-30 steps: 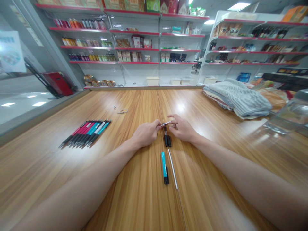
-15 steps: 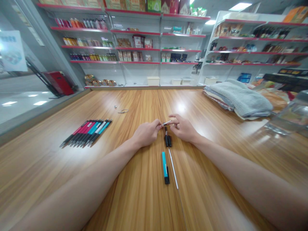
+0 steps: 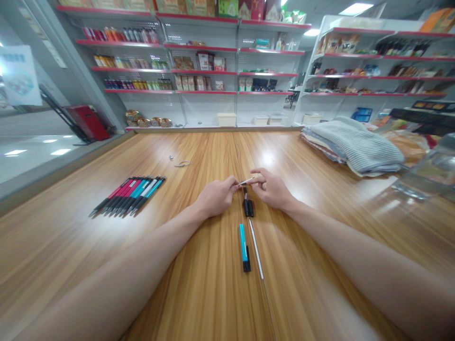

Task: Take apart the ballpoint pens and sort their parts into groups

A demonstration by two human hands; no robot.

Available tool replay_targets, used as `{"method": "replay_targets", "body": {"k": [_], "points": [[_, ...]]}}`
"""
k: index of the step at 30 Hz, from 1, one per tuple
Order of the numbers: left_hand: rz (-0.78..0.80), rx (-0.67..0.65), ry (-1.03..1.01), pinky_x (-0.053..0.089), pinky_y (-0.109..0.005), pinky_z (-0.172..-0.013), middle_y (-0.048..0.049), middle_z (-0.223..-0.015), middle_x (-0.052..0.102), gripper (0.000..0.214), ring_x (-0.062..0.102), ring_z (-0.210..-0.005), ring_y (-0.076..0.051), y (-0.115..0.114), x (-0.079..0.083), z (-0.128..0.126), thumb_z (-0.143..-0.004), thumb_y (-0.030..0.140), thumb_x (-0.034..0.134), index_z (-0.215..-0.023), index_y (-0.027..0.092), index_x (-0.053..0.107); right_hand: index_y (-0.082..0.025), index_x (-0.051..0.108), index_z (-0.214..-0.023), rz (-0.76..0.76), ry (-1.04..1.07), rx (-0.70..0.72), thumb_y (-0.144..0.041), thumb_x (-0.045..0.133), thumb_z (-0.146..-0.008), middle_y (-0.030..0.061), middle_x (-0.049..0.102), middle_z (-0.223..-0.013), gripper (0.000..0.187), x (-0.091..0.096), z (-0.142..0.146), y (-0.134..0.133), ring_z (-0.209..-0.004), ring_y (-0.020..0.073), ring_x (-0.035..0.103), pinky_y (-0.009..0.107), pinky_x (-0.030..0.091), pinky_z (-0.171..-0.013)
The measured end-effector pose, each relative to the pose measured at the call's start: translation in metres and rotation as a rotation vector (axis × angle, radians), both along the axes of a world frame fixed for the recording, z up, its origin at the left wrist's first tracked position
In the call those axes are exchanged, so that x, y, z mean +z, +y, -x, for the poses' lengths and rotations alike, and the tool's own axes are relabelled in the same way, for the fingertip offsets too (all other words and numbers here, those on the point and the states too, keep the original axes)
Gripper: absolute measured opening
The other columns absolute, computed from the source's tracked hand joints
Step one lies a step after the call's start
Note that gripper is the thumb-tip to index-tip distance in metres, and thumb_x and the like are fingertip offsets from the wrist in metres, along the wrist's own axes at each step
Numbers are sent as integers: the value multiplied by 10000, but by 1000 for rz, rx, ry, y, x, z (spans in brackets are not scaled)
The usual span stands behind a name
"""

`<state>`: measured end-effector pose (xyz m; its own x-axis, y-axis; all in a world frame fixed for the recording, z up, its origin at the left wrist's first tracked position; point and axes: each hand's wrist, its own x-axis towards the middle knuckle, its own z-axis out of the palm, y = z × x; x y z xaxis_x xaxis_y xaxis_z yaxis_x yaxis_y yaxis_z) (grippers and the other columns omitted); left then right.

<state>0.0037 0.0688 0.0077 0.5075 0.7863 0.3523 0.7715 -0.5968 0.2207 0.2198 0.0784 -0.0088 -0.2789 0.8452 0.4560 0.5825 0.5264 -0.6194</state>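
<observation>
My left hand (image 3: 215, 196) and my right hand (image 3: 270, 189) meet over the middle of the wooden table (image 3: 199, 284). Both pinch a small thin silvery pen part (image 3: 246, 181) between their fingertips; I cannot make out exactly what it is. Just below the hands lie two short black pen pieces (image 3: 248, 206). Nearer to me lie a teal pen barrel with a black end (image 3: 243, 246) and a thin white refill (image 3: 255, 247). A row of several assembled red, teal and white pens (image 3: 130, 194) lies to the left.
A small metal spring and a tiny part (image 3: 181, 164) lie farther back on the left. Folded striped cloths (image 3: 355, 144) are stacked at the right, with a clear container (image 3: 426, 173) beside them. Shop shelves (image 3: 213, 71) with goods stand behind the table.
</observation>
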Motion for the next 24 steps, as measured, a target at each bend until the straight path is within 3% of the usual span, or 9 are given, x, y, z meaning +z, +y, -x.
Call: {"method": "replay_targets", "body": {"k": [6, 10, 15, 24], "points": [[46, -65, -112, 435, -267, -650, -20, -911, 710, 203, 659, -777, -179, -3, 2, 0, -950, 284, 371, -992, 223, 560, -163, 556, -1091, -55, 31, -48, -123, 522, -772, 23, 726, -776, 323, 5, -1, -6, -509, 116, 556, 225, 421, -527], [100, -161, -194, 449, -258, -699, 1, -929, 719, 183, 662, -814, -160, -6, 4, 1, -952, 263, 371, -969, 221, 548, -164, 571, -1031, -56, 13, 60, -98, 502, -762, -7, 711, -695, 286, 8, -1, -12, -490, 111, 556, 217, 408, -508], [130, -245, -193, 455, -261, -733, -3, -956, 716, 192, 663, -847, -160, -7, 4, 2, -958, 274, 364, -974, 220, 547, -168, 560, -1043, -24, 1, 149, -84, 509, -740, -10, 719, -723, 319, 9, 1, -13, -568, 127, 610, 218, 433, -538], [136, -248, -167, 467, -278, -780, -18, -990, 711, 214, 664, -893, -172, -7, 4, 3, -957, 287, 363, -1011, 229, 562, -182, 552, -1095, -17, -5, 188, -80, 502, -754, -12, 725, -741, 360, 8, 1, -13, -593, 122, 619, 216, 446, -561]]}}
